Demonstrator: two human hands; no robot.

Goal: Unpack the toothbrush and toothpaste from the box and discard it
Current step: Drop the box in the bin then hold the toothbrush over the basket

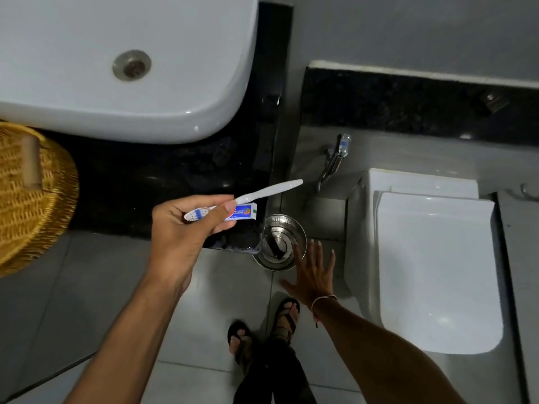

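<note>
Left hand [186, 228]: fingers closed around the white toothbrush with blue bristles [262, 193] and the small white-and-blue toothpaste tube [243, 212], kept clear above the black counter [163, 176].
Right hand [313, 272]: fingers spread wide, empty, just over the round steel bin [280, 243].
Box: seemingly the dark piece inside that bin, discarded.

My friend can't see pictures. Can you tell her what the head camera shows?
A person's left hand holds a white toothbrush with blue bristles and a small white-and-blue toothpaste tube together, while the open right hand hovers over a round shiny metal bin on the grey tiled floor. A white sink and white toilet flank them.
</note>
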